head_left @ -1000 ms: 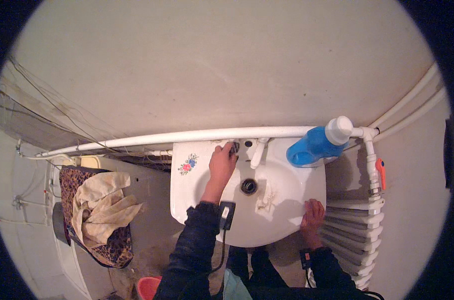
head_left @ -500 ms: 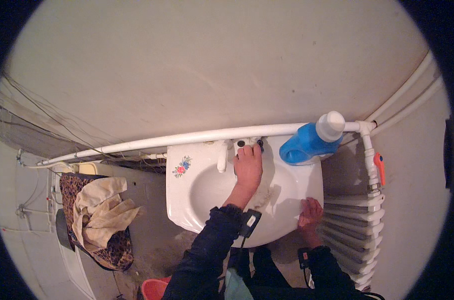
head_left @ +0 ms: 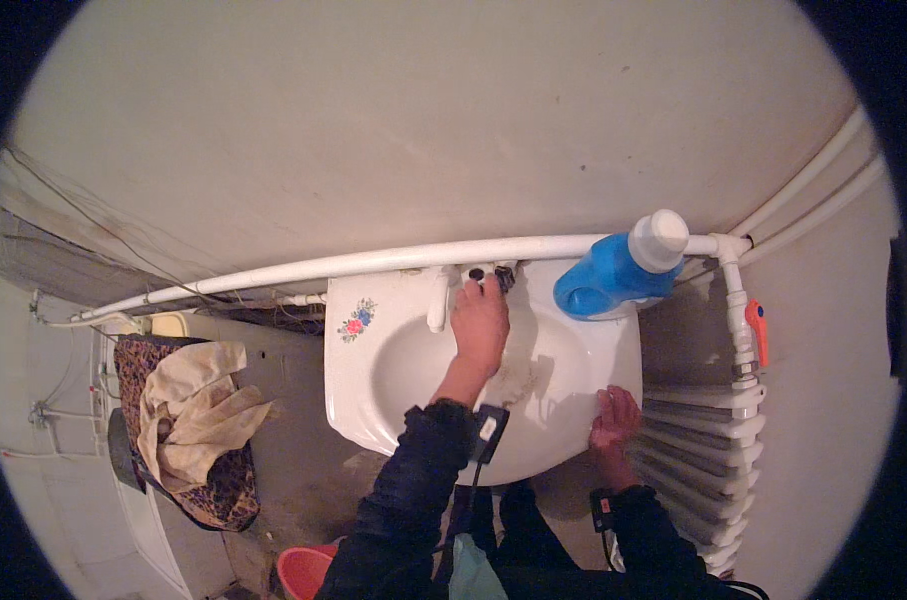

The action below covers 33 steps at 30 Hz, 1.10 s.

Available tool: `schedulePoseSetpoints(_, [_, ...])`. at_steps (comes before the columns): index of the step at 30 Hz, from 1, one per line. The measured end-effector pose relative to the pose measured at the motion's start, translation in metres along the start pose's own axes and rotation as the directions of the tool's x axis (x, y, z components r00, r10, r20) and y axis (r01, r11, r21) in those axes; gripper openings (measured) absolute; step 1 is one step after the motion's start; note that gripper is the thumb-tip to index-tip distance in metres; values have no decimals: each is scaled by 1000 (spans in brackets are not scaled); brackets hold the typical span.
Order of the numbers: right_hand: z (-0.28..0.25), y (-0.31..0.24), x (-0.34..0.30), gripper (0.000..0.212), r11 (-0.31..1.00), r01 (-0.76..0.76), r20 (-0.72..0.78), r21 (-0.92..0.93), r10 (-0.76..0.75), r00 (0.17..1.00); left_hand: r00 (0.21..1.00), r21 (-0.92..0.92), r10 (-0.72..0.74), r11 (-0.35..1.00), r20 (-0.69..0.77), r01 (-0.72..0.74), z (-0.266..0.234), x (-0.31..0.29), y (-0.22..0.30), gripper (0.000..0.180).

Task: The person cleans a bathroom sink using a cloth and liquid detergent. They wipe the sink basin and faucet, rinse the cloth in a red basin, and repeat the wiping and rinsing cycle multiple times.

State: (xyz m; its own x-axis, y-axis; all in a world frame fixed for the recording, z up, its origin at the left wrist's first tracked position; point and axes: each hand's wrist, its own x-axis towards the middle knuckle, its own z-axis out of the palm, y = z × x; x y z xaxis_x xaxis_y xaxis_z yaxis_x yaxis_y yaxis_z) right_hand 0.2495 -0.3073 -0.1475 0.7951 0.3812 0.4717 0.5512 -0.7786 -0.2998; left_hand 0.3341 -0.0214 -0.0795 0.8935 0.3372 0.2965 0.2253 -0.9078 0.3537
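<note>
In front of me is a white washbasin (head_left: 564, 455) with a flower decal on its left corner. My left hand (head_left: 482, 330) reaches over the bowl to the back ledge. Its fingers are curled by the dark fittings (head_left: 506, 277) right of the white spout (head_left: 439, 303); what they grip, if anything, is hidden. My right hand (head_left: 616, 420) rests on the basin's right front rim, fingers bent a little and nothing in them. At the back right corner stands a blue bottle (head_left: 606, 278) with a white cap. Brownish grime marks the bowl beneath my left hand.
A white pipe (head_left: 374, 264) runs along the wall behind the basin. To the right are a radiator (head_left: 704, 450) and a valve with an orange handle (head_left: 757, 332). On the left, a beige cloth (head_left: 199, 405) lies over a leopard-print cover. A red basin (head_left: 307, 570) sits below.
My left hand has drawn back slightly from the right-hand dark fitting and shifted left, so more of that fitting shows. My right hand stays on the rim. The whole view has shifted a little.
</note>
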Motion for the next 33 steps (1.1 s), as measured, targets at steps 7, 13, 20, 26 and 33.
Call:
schedulePoseSetpoints(7, [-5,-6,2,45,998,-52,32,-23,53,998,918,-423,-269,825,291,375,-11,-5,-37,31])
schedulePoseSetpoints(13, [-1,-2,-1,46,999,-38,51,0,37,998,996,-396,-57,918,-62,28,-46,-10,-4,31])
schedulePoseSetpoints(20, [4,1,-3,40,999,-20,20,-41,21,1000,907,124,380,924,-184,-362,-24,64,4,36])
schedulePoseSetpoints(26, [-2,-3,-2,40,997,-43,41,-59,45,998,957,158,240,964,-165,-214,-62,58,-122,36])
schedulePoseSetpoints(33, [3,4,-9,40,998,-48,76,-33,50,996,960,225,-142,954,-240,198,-115,51,-208,32])
